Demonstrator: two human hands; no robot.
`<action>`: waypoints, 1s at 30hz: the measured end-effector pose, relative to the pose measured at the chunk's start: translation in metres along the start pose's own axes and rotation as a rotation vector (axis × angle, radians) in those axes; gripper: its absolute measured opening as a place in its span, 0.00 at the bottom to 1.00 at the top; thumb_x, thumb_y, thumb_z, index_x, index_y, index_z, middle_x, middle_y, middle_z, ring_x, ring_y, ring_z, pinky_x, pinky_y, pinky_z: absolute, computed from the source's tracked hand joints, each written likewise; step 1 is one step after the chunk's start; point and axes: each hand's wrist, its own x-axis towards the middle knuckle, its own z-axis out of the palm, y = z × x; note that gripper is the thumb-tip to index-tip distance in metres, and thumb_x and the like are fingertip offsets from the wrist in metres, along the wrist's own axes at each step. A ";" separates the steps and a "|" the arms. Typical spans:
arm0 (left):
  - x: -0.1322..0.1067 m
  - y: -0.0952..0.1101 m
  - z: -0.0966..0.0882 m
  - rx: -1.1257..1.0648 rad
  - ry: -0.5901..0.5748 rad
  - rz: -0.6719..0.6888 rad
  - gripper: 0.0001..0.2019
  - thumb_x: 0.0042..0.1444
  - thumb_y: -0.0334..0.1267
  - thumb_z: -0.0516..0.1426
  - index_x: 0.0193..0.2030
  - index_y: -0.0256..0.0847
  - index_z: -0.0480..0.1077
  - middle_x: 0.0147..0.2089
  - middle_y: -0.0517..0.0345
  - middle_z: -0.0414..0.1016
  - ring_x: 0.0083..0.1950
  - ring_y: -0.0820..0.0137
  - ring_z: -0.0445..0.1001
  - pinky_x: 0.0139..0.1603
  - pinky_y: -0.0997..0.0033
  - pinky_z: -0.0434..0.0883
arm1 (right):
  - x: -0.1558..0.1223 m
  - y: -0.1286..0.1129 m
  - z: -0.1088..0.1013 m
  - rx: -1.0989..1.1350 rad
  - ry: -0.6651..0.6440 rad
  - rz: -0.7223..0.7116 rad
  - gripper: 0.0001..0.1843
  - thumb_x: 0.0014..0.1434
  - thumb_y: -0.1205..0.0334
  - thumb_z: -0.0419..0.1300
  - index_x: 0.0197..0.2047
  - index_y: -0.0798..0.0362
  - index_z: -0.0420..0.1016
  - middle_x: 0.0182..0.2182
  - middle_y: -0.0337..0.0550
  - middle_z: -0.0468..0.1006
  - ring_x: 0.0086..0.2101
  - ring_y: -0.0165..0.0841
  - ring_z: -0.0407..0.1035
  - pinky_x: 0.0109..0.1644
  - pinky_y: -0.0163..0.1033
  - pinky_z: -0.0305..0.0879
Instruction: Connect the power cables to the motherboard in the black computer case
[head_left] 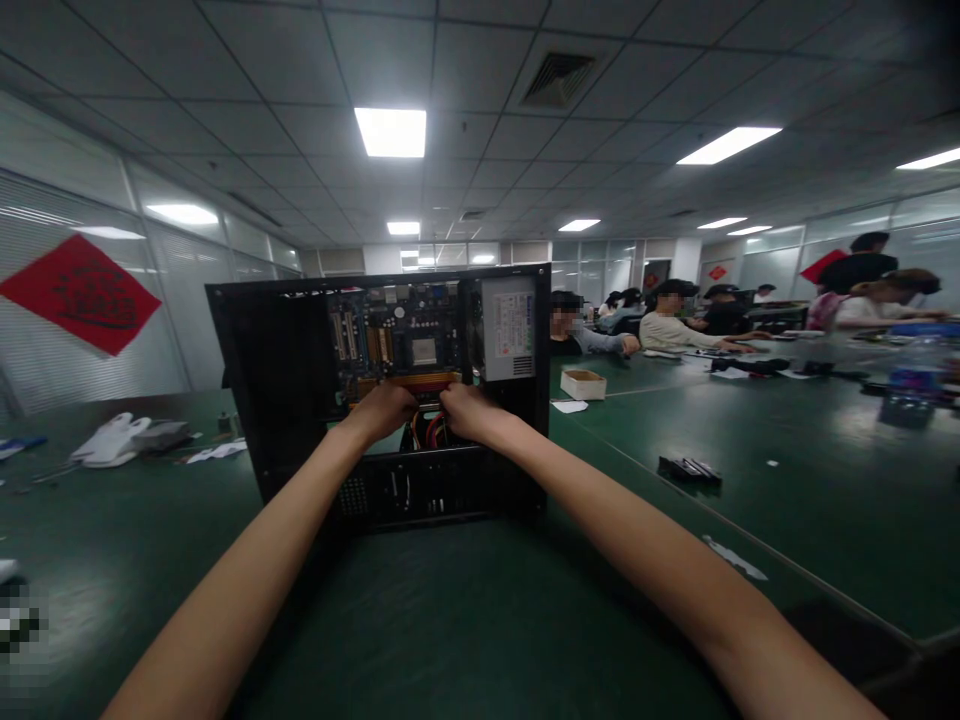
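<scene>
An open black computer case (270,360) stands upright in front of me, with both my hands inside it. On its motherboard (442,325) a square silver processor (424,352) shows above a row of orange and red memory slots (429,381). My left hand (386,410) is closed at the left end of these slots. At their right end my right hand (469,411) is also closed, fingers curled. What either hand grips is hidden by the fingers. Coloured cables (431,432) hang between and below the hands. A silver power supply (504,325) sits at the case's upper right.
The case rests on a green table (465,610). To the left lie a white plastic bag (112,440) and paper. On the right are a small box (583,384), a black part (690,470) and a silvery strip (735,557). Several people sit farther back.
</scene>
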 end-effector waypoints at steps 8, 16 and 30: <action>0.002 -0.001 0.001 0.064 -0.007 0.005 0.13 0.60 0.30 0.56 0.44 0.42 0.82 0.45 0.48 0.83 0.50 0.56 0.81 0.47 0.65 0.72 | 0.003 0.003 0.003 -0.018 -0.015 -0.046 0.15 0.61 0.74 0.55 0.49 0.62 0.78 0.49 0.60 0.78 0.49 0.46 0.75 0.48 0.41 0.70; 0.005 -0.001 0.006 0.035 -0.006 -0.031 0.13 0.61 0.30 0.55 0.41 0.39 0.83 0.44 0.40 0.83 0.48 0.53 0.81 0.46 0.63 0.73 | 0.015 0.001 0.008 -0.077 0.061 -0.189 0.15 0.63 0.73 0.53 0.51 0.59 0.74 0.50 0.56 0.76 0.45 0.43 0.76 0.45 0.41 0.71; 0.004 -0.001 0.006 0.015 0.025 0.000 0.12 0.62 0.30 0.55 0.43 0.39 0.82 0.49 0.40 0.81 0.53 0.52 0.79 0.52 0.60 0.74 | 0.030 0.005 0.016 -0.120 0.081 -0.333 0.15 0.67 0.73 0.50 0.53 0.60 0.73 0.51 0.56 0.75 0.48 0.42 0.75 0.50 0.43 0.69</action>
